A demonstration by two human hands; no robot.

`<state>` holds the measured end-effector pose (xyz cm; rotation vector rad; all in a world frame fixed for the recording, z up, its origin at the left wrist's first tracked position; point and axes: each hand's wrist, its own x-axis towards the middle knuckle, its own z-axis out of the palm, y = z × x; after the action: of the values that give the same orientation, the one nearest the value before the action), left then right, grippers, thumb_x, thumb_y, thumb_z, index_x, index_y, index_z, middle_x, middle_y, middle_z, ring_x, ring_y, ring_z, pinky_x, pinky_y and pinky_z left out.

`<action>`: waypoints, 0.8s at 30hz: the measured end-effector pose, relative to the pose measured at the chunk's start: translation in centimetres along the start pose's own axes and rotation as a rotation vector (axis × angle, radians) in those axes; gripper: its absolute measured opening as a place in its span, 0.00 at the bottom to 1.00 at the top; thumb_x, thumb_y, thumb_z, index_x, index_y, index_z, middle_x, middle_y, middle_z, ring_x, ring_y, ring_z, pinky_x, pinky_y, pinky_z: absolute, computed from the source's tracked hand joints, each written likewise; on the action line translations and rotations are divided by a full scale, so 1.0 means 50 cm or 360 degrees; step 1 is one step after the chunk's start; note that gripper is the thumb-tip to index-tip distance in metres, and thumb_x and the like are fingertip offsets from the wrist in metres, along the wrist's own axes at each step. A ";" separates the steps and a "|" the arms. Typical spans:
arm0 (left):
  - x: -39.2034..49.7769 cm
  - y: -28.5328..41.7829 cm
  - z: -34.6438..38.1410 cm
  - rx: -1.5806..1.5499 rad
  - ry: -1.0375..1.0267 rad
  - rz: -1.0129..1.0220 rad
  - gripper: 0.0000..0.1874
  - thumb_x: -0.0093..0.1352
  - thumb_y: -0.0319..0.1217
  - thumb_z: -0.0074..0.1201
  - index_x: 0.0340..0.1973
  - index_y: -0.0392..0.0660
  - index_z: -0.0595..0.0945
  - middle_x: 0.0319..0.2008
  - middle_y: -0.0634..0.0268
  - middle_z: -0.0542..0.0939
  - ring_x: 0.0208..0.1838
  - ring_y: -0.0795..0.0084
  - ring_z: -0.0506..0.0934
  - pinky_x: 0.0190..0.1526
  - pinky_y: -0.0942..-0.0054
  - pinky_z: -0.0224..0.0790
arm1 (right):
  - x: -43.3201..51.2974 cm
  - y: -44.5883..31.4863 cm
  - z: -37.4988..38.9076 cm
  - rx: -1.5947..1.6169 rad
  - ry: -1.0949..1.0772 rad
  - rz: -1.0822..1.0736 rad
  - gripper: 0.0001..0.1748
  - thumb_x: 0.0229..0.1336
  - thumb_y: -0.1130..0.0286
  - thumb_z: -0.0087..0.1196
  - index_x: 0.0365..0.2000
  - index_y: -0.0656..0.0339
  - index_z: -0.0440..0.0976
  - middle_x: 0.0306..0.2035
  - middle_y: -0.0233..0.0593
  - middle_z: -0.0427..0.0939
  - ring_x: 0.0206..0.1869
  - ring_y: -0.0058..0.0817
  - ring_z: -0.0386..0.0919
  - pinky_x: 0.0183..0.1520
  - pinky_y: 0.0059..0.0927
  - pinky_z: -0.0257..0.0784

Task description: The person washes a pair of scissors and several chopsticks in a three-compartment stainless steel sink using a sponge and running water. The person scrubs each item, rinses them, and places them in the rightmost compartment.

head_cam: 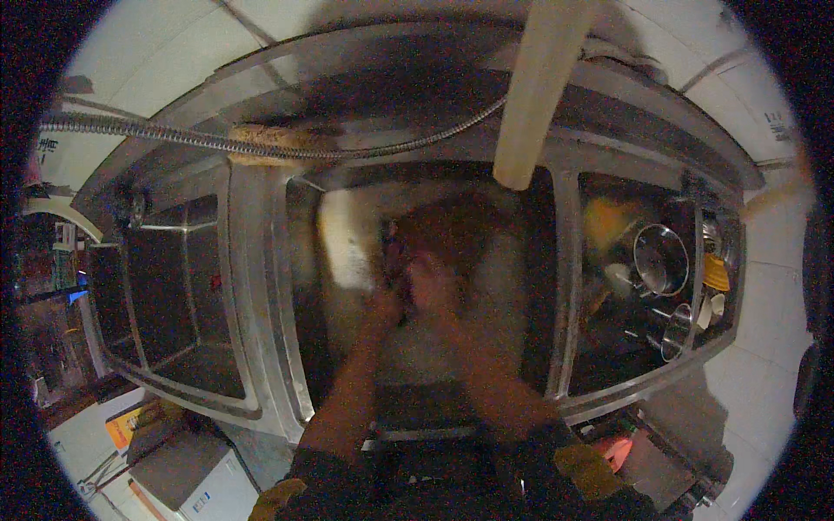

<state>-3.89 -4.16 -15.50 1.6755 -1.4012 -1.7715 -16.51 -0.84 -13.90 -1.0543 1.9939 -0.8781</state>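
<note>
Both my arms reach down into the middle basin of a stainless steel sink [567, 280]. My left hand [389, 303] and my right hand [430, 280] are close together, low in the basin. Both are dark and blurred, so whether either holds something cannot be told. Around them the basin shows a pale, cloudy patch and a bright whitish area at its left side. A thick beige pipe [531, 104] comes down over the basin's back right corner. A flexible metal hose [365, 154] hangs across the back of the sink.
In the right basin are a round metal-rimmed container [661, 260], another one [677, 332] and something yellow [603, 218]. A yellow item [716, 272] lies farther right. The left basin [238, 293] has metal dividers. Cardboard boxes [215, 482] stand at the lower left.
</note>
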 end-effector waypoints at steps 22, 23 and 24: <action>-0.195 0.013 -0.098 -0.0434 -0.0595 -0.0314 0.32 0.72 0.52 0.62 0.61 0.42 0.74 0.42 0.57 0.82 0.41 0.63 0.80 0.44 0.63 0.76 | 0.263 0.112 -0.173 0.0285 0.0171 0.0292 0.41 0.59 0.60 0.65 0.70 0.57 0.62 0.67 0.55 0.69 0.66 0.50 0.72 0.68 0.50 0.70; -0.185 0.014 -0.115 -0.0525 -0.0645 -0.0387 0.30 0.72 0.53 0.62 0.57 0.42 0.76 0.38 0.60 0.82 0.36 0.67 0.79 0.40 0.65 0.75 | 0.250 0.121 -0.178 0.0263 0.0191 0.0277 0.41 0.59 0.60 0.66 0.70 0.57 0.62 0.67 0.55 0.69 0.66 0.50 0.72 0.68 0.50 0.70; -0.173 0.005 -0.135 -0.0613 -0.0692 -0.0464 0.28 0.72 0.54 0.61 0.54 0.43 0.78 0.35 0.62 0.81 0.32 0.70 0.78 0.35 0.68 0.73 | 0.227 0.133 -0.179 0.0249 0.0183 0.0280 0.41 0.59 0.60 0.66 0.70 0.57 0.62 0.67 0.56 0.69 0.66 0.50 0.72 0.68 0.50 0.70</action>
<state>4.24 -0.34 -9.19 1.3931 -0.8985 -2.4959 -31.18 -5.66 -17.68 -0.7438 2.0388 -0.9996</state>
